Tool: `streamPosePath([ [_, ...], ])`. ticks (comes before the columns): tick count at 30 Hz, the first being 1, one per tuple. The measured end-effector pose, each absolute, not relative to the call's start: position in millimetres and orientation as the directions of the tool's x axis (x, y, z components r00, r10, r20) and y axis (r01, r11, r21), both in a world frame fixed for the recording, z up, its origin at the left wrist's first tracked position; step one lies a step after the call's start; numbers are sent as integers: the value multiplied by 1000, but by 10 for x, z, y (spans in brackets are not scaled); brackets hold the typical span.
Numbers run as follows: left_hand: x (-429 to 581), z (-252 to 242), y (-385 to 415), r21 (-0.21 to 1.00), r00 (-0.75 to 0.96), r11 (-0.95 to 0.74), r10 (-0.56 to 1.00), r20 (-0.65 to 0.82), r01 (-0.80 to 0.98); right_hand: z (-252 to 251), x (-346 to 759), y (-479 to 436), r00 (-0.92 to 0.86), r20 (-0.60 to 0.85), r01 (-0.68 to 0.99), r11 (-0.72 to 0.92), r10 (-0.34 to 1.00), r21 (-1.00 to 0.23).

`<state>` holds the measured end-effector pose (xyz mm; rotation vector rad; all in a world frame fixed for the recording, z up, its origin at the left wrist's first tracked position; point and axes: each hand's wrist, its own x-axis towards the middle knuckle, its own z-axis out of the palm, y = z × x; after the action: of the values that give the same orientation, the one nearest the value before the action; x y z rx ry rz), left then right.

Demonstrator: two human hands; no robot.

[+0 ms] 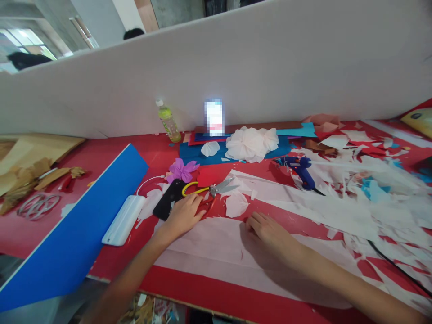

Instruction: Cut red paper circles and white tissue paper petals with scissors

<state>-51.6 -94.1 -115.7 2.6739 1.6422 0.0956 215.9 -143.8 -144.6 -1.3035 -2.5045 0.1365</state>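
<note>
My left hand (185,214) is closed at the handles of a pair of scissors (215,189) with one yellow and one red handle, blades spread apart and pointing right. A dark phone (169,199) lies beside that hand. My right hand (270,230) is low over a long pale pink paper strip (205,247), fingers curled; whether they pinch anything is hidden. Between the hands lies a cut pale pink paper petal (236,204). Behind them are a purple paper flower (183,170) and a large pale paper flower (252,143).
A blue glue gun (300,170) lies at right, near many white paper scraps (381,211). At left are a blue board (87,216), a white power bank (124,220) and another pair of scissors (38,206). A bottle (169,122) and a lit screen (214,117) stand by the partition (270,67).
</note>
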Motion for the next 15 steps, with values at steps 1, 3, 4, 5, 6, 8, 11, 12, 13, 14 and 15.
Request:
streamPosePath([
  [1, -512, -1174, -933, 13, 450, -451, 891, 61, 892, -1435, 2145, -1445, -548, 212, 778, 586, 809, -227],
  [3, -495, -1201, -905, -19, 450, -450, 889, 89, 893, -1408, 2119, -1464, -556, 171, 779, 582, 813, -234],
  [4, -485, -1209, -887, -31, 452, -452, 886, 106, 892, -1396, 2106, -1475, -545, 166, 787, 570, 822, -238],
  [5, -473, -1214, -869, -41, 454, -453, 883, 121, 891, -1387, 2092, -1485, -533, 162, 796, 557, 830, -238],
  [6, -462, -1217, -853, -51, 455, -453, 880, 134, 890, -1382, 2078, -1495, -523, 157, 804, 546, 838, -237],
  [8, -440, -1214, -826, -83, 455, -447, 878, 149, 891, -1384, 2049, -1508, -510, 142, 814, 529, 849, -241],
  [11, -416, -1204, -807, -137, 447, -432, 887, 115, 892, -1394, 2025, -1504, -503, 140, 815, 522, 853, -250],
  [12, -409, -1202, -807, -145, 444, -430, 892, 84, 891, -1393, 2023, -1498, -510, 138, 811, 528, 849, -251],
  [13, -402, -1201, -808, -147, 438, -428, 897, 50, 892, -1387, 2025, -1493, -519, 133, 806, 535, 844, -254],
  [14, -396, -1202, -812, -146, 431, -424, 902, 20, 894, -1377, 2031, -1488, -528, 120, 799, 540, 840, -263],
  [15, -390, -1205, -817, -144, 424, -420, 906, -1, 896, -1364, 2039, -1485, -532, 94, 797, 536, 841, -278],
])
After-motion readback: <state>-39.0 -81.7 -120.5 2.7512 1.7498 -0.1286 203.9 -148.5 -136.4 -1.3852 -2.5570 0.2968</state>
